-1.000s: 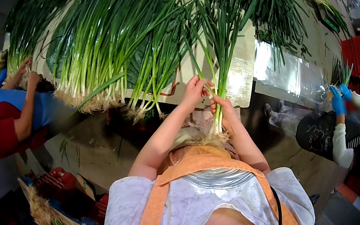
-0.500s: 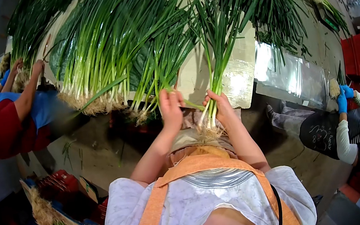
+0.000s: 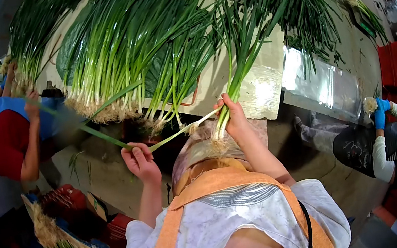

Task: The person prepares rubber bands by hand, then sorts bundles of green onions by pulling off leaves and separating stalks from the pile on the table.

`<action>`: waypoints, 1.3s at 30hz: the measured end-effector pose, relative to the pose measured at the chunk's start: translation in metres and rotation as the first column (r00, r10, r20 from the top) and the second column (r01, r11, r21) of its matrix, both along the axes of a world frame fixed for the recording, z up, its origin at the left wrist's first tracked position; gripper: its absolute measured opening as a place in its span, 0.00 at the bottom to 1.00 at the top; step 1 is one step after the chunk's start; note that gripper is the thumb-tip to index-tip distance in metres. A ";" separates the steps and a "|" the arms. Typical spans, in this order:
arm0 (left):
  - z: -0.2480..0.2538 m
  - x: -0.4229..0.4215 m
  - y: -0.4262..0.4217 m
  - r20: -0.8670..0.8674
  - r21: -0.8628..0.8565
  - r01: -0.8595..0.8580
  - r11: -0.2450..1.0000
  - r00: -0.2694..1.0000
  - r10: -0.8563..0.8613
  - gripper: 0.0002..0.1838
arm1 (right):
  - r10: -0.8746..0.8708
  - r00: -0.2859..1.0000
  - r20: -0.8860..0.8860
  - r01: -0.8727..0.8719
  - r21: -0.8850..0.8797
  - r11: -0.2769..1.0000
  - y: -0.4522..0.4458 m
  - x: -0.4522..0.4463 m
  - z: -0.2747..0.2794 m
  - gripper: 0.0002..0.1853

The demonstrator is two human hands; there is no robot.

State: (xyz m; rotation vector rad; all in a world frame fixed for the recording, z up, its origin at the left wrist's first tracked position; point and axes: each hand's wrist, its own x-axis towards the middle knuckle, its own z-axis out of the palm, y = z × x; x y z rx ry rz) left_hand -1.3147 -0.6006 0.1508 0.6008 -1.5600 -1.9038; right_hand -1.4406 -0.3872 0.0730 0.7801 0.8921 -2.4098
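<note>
My right hand (image 3: 236, 116) is closed around a small bunch of green onions (image 3: 240, 84), their white ends and roots hanging below my fingers. My left hand (image 3: 142, 164), low and to the left, pinches a long green onion leaf (image 3: 172, 138). That strip stretches from my fingers toward the bunch at my right hand, and its free end trails to the upper left. Just beyond my hands, a large pile of green onions (image 3: 113, 70) lies with roots toward me. Whether the strip is still attached to a stalk in my right hand is unclear.
The pile rests on a pale tabletop (image 3: 260, 89). At left, a co-worker in a blue apron (image 3: 7, 114) handles more onions. Another person with blue gloves (image 3: 380, 112) is at right, near red crates (image 3: 395, 64). Rooted onions (image 3: 67, 241) fill a container at lower left.
My left hand has moved down and left, away from the bunch, drawing the leaf out into a long strip. My right hand stays nearly in place with the bunch.
</note>
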 end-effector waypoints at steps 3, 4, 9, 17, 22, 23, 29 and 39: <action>0.004 0.010 -0.001 0.026 0.089 -0.100 0.991 0.995 0.099 0.02 | -0.005 1.000 0.013 0.005 0.012 1.000 -0.009 0.001 0.008 0.09; 0.006 0.013 -0.003 0.032 0.120 -0.125 0.985 0.992 0.122 0.02 | -0.013 1.000 0.019 0.013 0.018 1.000 -0.012 0.001 0.010 0.09; 0.008 0.042 -0.063 0.010 0.122 -0.453 0.883 0.890 0.455 0.03 | -0.215 0.973 0.089 0.204 0.112 0.972 0.033 -0.035 -0.025 0.09; -0.119 0.110 -0.070 0.750 0.114 -0.249 0.962 0.656 0.081 0.26 | 0.077 0.991 -0.108 -0.068 0.089 0.994 0.063 -0.029 -0.019 0.18; -0.129 0.080 -0.047 0.614 -0.064 0.217 0.974 0.778 -0.133 0.33 | 0.131 0.974 -0.183 -0.083 0.248 0.965 0.056 -0.023 0.006 0.17; -0.133 0.072 -0.045 0.605 -0.094 0.284 0.954 0.777 -0.172 0.30 | 0.141 0.969 -0.202 -0.078 0.292 0.953 0.055 -0.022 0.011 0.17; -0.113 -0.016 0.013 0.464 -0.106 0.553 0.826 0.762 -0.451 0.11 | 0.172 0.947 -0.273 -0.044 0.420 0.906 0.046 -0.009 0.022 0.10; -0.071 -0.198 0.119 0.408 -0.232 0.647 0.726 0.742 -0.531 0.22 | 0.307 0.922 -0.236 -0.158 0.495 0.854 0.041 0.030 0.010 0.16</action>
